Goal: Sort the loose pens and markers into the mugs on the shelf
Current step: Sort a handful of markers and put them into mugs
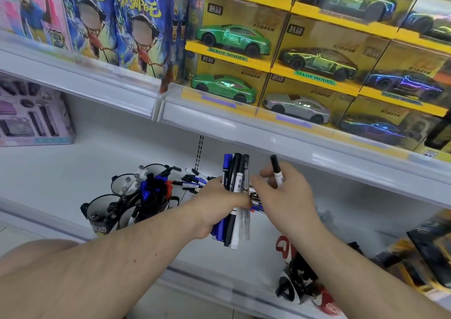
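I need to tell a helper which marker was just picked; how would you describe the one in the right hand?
On the white lower shelf, right of the mugs, both hands meet. The left hand grips a bundle; the right hand pinches one marker. It stands alone, black cap up, white barrel.

Black mugs; blue, black, seemingly white markers.

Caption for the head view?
Left hand grips a marker bundle; right hand pinches one marker near the mugs.
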A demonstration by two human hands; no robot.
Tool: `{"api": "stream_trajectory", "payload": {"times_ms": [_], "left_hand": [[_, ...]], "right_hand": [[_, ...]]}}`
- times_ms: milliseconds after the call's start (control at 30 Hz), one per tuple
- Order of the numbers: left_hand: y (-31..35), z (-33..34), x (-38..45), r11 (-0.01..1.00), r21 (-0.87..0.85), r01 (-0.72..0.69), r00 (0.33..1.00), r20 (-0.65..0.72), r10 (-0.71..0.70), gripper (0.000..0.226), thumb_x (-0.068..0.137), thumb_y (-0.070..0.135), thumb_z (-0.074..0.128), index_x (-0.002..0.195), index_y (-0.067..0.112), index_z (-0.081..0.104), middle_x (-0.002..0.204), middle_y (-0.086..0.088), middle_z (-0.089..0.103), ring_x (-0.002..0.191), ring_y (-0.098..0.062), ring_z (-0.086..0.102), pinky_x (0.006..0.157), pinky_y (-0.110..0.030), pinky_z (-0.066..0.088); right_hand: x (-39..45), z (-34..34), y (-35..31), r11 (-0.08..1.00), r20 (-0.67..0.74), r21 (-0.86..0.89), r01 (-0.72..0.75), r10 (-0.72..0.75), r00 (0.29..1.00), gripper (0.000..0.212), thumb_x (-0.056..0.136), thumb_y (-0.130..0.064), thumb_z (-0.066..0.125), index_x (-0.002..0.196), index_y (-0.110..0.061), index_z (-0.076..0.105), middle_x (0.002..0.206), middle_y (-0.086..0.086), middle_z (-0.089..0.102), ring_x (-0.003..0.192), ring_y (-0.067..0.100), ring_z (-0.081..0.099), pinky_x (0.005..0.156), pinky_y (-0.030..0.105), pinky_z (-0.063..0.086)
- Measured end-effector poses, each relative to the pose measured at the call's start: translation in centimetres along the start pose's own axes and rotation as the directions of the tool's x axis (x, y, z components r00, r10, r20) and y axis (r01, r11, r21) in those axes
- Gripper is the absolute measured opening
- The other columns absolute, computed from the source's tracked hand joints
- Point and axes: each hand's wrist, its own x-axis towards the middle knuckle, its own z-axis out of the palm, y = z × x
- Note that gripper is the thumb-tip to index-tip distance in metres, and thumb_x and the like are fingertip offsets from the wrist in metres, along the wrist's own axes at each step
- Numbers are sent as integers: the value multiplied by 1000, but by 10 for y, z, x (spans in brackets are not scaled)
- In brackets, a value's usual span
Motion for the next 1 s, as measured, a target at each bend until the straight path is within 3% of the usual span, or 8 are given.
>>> {"api": "stream_trajectory", "payload": {"times_ms": [167, 333, 467, 533, 633, 767, 833, 1000], "left_hand": [[-4, 8, -5, 998, 58, -12, 1000, 27, 10, 41, 77, -14, 58, 67, 22, 75, 67, 1, 69, 66, -13, 65, 66, -27, 53], [-2, 7, -9, 994, 10, 106, 989, 104, -106, 44, 79, -11, 54, 55, 21, 71, 60, -2, 60, 55, -13, 57, 55, -22, 47], [-1, -2, -13, 964, -99, 248, 944, 247, -218, 12, 76, 20, 71, 65, 17, 71, 72, -4, 65, 63, -13, 59, 59, -24, 50], [-2, -7, -11, 952, -129, 279, 934, 267, -238, 22, 73, 36, 73, 72, 14, 70, 77, -7, 63, 65, -13, 59, 61, -24, 49], [-2, -9, -9, 925, -233, 300, 944, 210, -253, 22, 76, 32, 69, 68, 12, 72, 70, -7, 67, 57, -16, 65, 55, -24, 52], [-4, -14, -3, 945, -194, 265, 963, 3, -270, 12, 87, 8, 61, 76, 12, 64, 62, -2, 62, 56, -11, 58, 59, -24, 46], [-3, -17, -2, 960, -142, 240, 965, -71, -252, 14, 86, 5, 58, 74, 11, 62, 59, -3, 60, 52, -12, 57, 60, -26, 43], [3, -23, -2, 977, -118, 176, 973, -129, -191, 11, 82, 6, 62, 72, 12, 63, 67, -6, 62, 57, -14, 60, 65, -29, 46]], "right_hand": [[-1, 11, 3, 988, 173, -155, 1, 26, 985, 34, 78, -40, 73, 65, -13, 56, 56, -4, 57, 53, 11, 51, 50, 23, 40], [6, 12, 6, 992, 246, 5, -124, 119, 962, 32, 84, -28, 70, 61, -16, 52, 47, -8, 48, 44, 11, 44, 47, 23, 36], [5, 11, 3, 924, 340, 230, -304, 216, 915, 33, 93, -16, 56, 62, -13, 46, 42, -1, 42, 35, 12, 34, 43, 24, 23], [6, 8, 3, 850, 399, 321, -419, 280, 873, 29, 97, -17, 53, 69, -8, 50, 43, 5, 46, 34, 15, 39, 42, 25, 24], [9, 8, 7, 702, 459, 414, -580, 389, 799, 21, 99, -17, 49, 85, -6, 59, 57, 10, 60, 48, 20, 52, 43, 25, 40], [18, 7, 17, 608, 484, 471, -639, 427, 764, 10, 100, -16, 45, 100, -7, 51, 66, 16, 64, 68, 36, 68, 77, 49, 58], [21, 4, 19, 620, 537, 428, -657, 410, 737, 11, 101, -15, 44, 102, -6, 51, 62, 13, 60, 63, 34, 68, 72, 50, 59], [17, -1, 20, 656, 724, 275, -703, 340, 600, 14, 97, -16, 45, 89, -13, 56, 54, 1, 42, 41, 16, 41, 46, 24, 43]]}}
